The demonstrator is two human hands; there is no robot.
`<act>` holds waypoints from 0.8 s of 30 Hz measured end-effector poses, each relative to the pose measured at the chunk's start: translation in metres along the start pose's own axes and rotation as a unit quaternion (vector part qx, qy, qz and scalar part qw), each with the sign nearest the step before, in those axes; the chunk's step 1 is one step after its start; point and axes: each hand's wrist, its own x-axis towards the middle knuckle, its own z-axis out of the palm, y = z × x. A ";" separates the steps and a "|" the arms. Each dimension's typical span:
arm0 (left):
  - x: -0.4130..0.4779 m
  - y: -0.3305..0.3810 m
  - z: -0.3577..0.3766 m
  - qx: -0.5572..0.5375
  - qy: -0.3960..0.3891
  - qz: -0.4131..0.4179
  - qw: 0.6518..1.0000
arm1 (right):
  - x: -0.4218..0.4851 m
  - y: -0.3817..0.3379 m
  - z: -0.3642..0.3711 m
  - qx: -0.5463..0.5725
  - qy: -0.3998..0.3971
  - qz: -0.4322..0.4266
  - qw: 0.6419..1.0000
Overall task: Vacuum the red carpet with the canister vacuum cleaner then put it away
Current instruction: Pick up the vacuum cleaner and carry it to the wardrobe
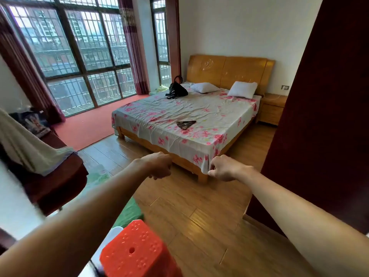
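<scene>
Both arms stretched out at frame centre. My left hand [159, 165] and right hand [223, 167]: fingers curled in, gripping nothing. Flat red carpet [85, 126] lies mid-left, between tall barred windows [79, 47] and wooden bed with floral sheet [179, 114]. Orange plastic stool [137, 252] bottom centre

This is a home bedroom: a floral-sheeted wooden bed [199, 126] with pillows [242, 89] is standing at twelve o'clock, and red carpet [85, 128] is lying below tall curtained windows [79, 52] at ten o'clock.
</scene>
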 end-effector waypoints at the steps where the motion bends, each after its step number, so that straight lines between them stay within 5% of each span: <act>1: 0.011 0.007 -0.003 -0.009 -0.001 -0.006 1.000 | 0.009 0.009 -0.007 0.001 -0.001 -0.002 1.000; 11: 0.096 0.008 -0.024 -0.001 0.059 -0.031 0.998 | 0.101 0.068 -0.041 0.006 -0.012 -0.023 1.000; 24: 0.263 -0.052 -0.022 -0.050 0.047 -0.034 0.997 | 0.267 0.085 -0.050 -0.038 -0.074 -0.033 0.996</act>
